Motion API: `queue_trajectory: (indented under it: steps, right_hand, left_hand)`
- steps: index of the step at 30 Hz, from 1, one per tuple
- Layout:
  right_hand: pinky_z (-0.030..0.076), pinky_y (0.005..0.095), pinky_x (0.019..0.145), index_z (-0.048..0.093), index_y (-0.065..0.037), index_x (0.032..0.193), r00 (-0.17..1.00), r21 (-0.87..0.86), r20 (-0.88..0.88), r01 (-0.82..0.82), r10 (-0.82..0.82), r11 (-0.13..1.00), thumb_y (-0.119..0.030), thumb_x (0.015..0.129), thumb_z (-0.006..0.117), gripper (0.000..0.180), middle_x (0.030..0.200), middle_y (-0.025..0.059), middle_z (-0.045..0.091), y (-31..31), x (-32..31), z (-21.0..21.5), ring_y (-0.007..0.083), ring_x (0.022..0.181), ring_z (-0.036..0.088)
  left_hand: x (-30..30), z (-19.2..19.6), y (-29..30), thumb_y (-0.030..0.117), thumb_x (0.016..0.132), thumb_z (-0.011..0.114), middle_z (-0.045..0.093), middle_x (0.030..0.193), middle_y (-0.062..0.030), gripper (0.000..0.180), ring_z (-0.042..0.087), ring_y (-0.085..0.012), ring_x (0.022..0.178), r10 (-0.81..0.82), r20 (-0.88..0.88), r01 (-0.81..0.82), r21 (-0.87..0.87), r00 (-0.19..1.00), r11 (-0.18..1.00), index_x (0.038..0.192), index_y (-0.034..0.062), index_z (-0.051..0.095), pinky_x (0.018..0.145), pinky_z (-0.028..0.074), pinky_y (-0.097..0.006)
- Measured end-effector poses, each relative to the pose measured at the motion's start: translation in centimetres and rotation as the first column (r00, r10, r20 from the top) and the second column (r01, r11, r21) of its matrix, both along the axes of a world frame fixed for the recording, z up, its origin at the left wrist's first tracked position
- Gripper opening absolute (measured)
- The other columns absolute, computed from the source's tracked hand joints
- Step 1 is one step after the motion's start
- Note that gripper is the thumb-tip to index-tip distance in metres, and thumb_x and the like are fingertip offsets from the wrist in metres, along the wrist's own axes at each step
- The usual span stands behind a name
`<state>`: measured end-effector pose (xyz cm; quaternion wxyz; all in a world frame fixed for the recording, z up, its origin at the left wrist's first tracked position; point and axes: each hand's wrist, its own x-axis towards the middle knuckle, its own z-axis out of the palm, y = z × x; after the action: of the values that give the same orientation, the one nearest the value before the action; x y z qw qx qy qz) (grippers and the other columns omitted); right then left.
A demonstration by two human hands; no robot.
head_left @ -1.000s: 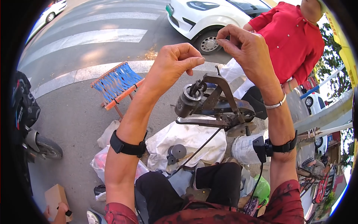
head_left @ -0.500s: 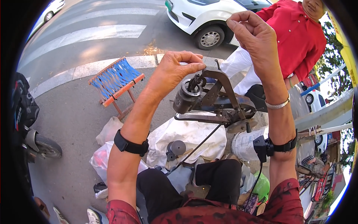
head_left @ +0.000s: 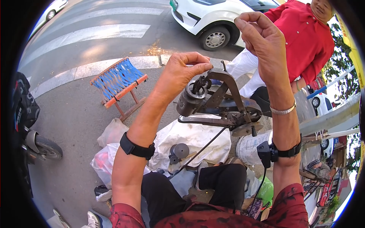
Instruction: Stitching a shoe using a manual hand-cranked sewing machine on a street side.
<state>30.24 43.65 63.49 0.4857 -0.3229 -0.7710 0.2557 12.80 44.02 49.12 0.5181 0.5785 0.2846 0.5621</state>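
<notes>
Both hands are raised, apart from each other. My left hand (head_left: 182,72) has thumb and forefinger pinched together beside the top of a dark metal hand-cranked sewing machine (head_left: 232,85), of the kind cobblers use. Whatever lies in that pinch is too small to make out. Higher up and to the right, my right hand (head_left: 266,41) is closed, thumb against the curled fingers, in front of a person in red. Anything in its fingertips is too fine to see. The machine's round cup-like head (head_left: 189,102) faces left, and its crank wheel (head_left: 247,129) sits low on the right.
A folding stool (head_left: 123,79) with blue webbing stands at left. White sheeting (head_left: 205,142) lies under the machine, with dark round discs (head_left: 180,151) on it. A white bucket (head_left: 251,146) is at right. The person in red (head_left: 304,41) stands close by; a white car (head_left: 213,22) is behind.
Both hands have shifted slightly to the right, their fingers still pinched. The sewing machine stays where it was.
</notes>
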Motion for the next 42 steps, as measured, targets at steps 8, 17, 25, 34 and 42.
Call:
queue_trajectory:
  steps: [8,17,25,34,42]
  right_hand:
    - [0.028,0.0166,0.055,0.068,-0.002,0.105,1.0,-0.011,0.007,0.026,-0.026,1.0,-0.018,0.097,0.071,0.018,0.07,-0.0094,0.054,0.1,0.2,-0.5,-0.0024,0.062,0.039]
    - [0.024,0.0188,0.054,0.068,-0.003,0.103,0.996,0.001,0.04,0.075,-0.075,0.997,-0.017,0.098,0.07,0.015,0.07,-0.0112,0.052,0.0,0.7,-1.2,-0.003,0.062,0.036]
    - [0.023,0.0214,0.055,0.068,-0.003,0.101,0.987,-0.026,0.107,0.12,-0.116,0.992,-0.017,0.097,0.071,0.015,0.067,-0.0116,0.048,-0.3,1.4,-1.7,-0.0013,0.061,0.032]
    - [0.021,0.0234,0.055,0.068,-0.004,0.099,0.978,-0.005,0.144,0.152,-0.15,0.988,-0.017,0.097,0.071,0.014,0.065,-0.0119,0.043,-0.2,1.7,-2.1,0.0001,0.061,0.03]
    - [0.021,0.0238,0.055,0.068,-0.004,0.097,0.959,0.001,0.204,0.2,-0.196,0.98,-0.016,0.097,0.07,0.013,0.063,-0.0117,0.04,-0.5,2.0,-2.1,0.0004,0.06,0.029]
  left_hand:
    - [0.0,-0.3,-0.3,0.013,0.094,0.074,0.074,0.112,-0.0126,0.013,0.068,-0.0147,0.103,0.013,-0.05,-0.012,0.012,0.999,1.0,0.1,0.0025,0.076,0.093,0.052,-0.027]
    - [-0.1,-0.7,-0.7,0.014,0.094,0.074,0.074,0.113,-0.0115,0.015,0.067,-0.0128,0.101,0.008,-0.067,-0.011,-0.044,0.998,0.999,0.102,0.0017,0.076,0.092,0.051,-0.026]
    - [0.2,-1.9,-1.0,0.016,0.091,0.075,0.074,0.095,-0.0034,0.018,0.063,-0.0079,0.085,0.039,-0.037,-0.039,-0.002,0.999,0.999,0.101,0.0008,0.076,0.081,0.051,-0.026]
    - [-0.7,0.7,-1.4,0.021,0.094,0.075,0.075,0.106,-0.0064,0.025,0.067,-0.0119,0.099,0.08,0.041,-0.082,0.044,0.996,0.996,0.111,0.0034,0.076,0.093,0.051,-0.028]
    - [0.2,0.4,-0.7,0.015,0.094,0.074,0.075,0.1,-0.0061,0.017,0.067,-0.0102,0.092,0.055,-0.012,-0.055,0.029,0.998,0.998,0.102,0.0006,0.076,0.087,0.052,-0.024]
